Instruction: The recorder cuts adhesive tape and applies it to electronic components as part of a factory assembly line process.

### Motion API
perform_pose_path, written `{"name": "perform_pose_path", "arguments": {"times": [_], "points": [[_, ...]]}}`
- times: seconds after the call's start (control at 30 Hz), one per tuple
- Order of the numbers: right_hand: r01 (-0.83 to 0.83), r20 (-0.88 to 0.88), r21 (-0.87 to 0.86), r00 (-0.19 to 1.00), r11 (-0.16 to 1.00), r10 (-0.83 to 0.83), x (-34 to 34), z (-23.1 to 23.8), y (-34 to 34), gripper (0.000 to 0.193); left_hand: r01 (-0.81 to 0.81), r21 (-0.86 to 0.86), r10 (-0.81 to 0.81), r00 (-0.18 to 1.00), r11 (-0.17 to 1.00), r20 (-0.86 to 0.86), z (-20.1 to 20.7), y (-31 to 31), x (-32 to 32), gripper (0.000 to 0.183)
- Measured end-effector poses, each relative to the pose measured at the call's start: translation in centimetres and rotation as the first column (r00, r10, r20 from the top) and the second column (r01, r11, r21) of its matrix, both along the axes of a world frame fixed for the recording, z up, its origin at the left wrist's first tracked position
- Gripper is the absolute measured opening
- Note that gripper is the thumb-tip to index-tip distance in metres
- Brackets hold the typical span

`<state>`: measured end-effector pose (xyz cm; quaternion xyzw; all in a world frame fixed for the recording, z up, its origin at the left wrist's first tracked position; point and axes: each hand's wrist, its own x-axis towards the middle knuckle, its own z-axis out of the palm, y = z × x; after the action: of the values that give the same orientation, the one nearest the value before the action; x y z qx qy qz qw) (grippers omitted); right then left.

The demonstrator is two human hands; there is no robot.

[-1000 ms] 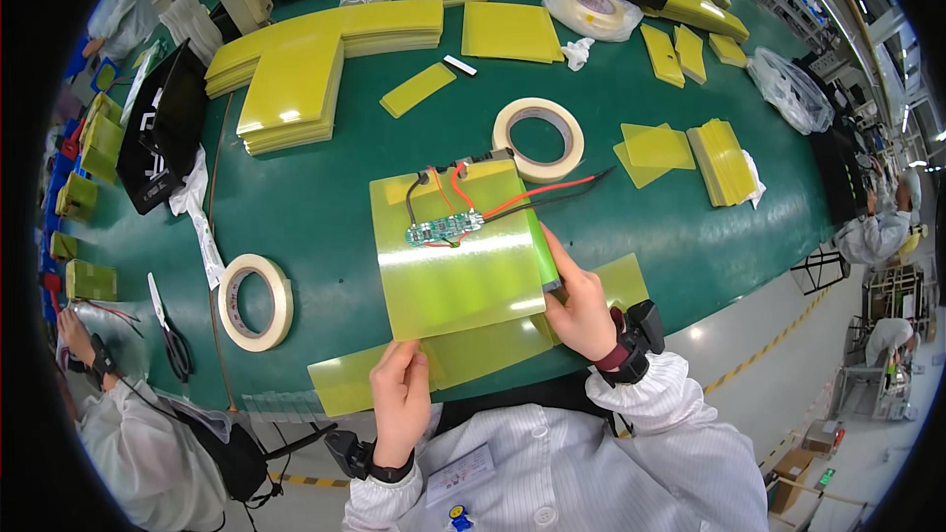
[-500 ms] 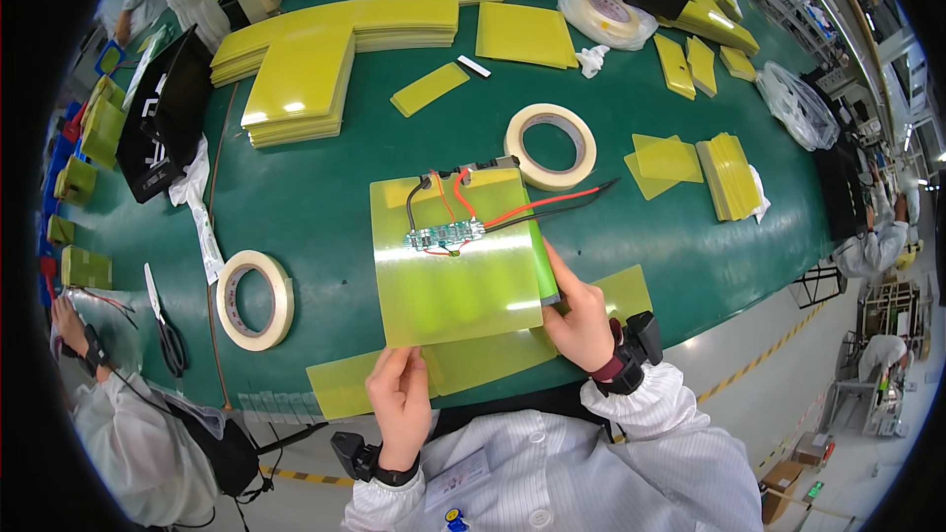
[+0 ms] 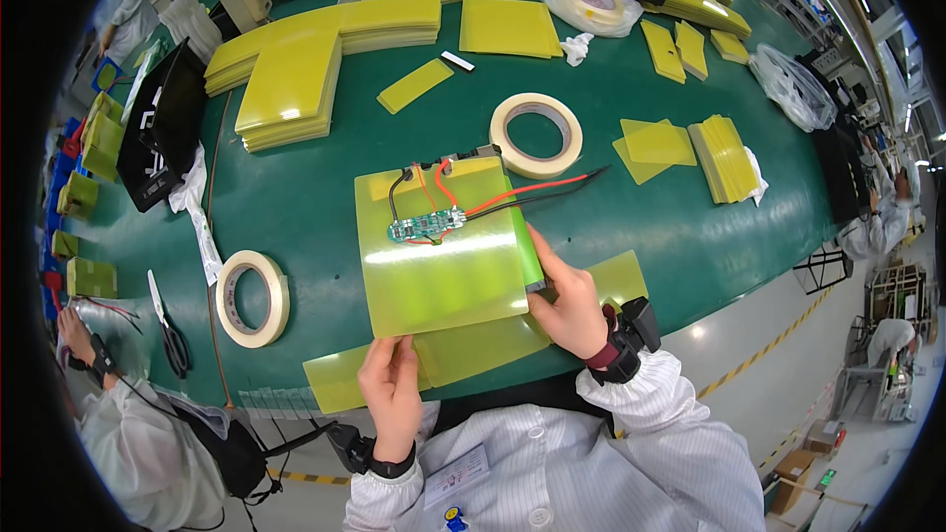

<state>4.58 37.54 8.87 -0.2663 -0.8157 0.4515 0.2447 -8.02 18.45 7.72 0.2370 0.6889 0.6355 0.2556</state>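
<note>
A green battery pack [image 3: 525, 248] lies in front of me, mostly covered by a translucent yellow sheet [image 3: 443, 281]. On top of the sheet sits a small green circuit board [image 3: 426, 226] with red and black wires; two longer leads [image 3: 532, 195] stretch off to the right. My right hand [image 3: 570, 310] is closed on the pack's right side, thumb near its lower corner. At the sheet's near edge, my left hand [image 3: 391, 389] pinches with fingertips partly hidden beneath it. Under the pack, a longer yellow sheet [image 3: 483, 353] runs along the table's front edge.
Masking tape rolls [image 3: 537, 136] [image 3: 252, 299] lie beyond and left of the pack. Scissors [image 3: 169, 327] rest farther left, near a co-worker's hand [image 3: 75, 333]. Stacked yellow sheets [image 3: 288, 89], a black bin [image 3: 166, 128] and smaller yellow pieces [image 3: 724, 160] occupy the green table [image 3: 315, 192].
The whole view has shifted slightly, so most things appear a little farther left and up. Both hands keep their hold on the pack and sheet.
</note>
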Motion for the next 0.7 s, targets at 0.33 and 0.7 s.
{"name": "perform_pose_path", "arguments": {"times": [0.33,0.7], "points": [[-0.201,-0.179,-0.256,0.971,0.946,0.158,2.9,1.6,-0.1,0.129,-0.147,0.33,0.124,0.988,0.933,0.089,3.2,-1.0,0.9,0.064],[-0.544,-0.628,-0.483,0.761,0.686,0.162,4.4,4.0,-1.2,0.131,-0.233,0.698,-0.172,0.872,0.677,0.458,5.0,-2.6,2.2,0.071]]}}
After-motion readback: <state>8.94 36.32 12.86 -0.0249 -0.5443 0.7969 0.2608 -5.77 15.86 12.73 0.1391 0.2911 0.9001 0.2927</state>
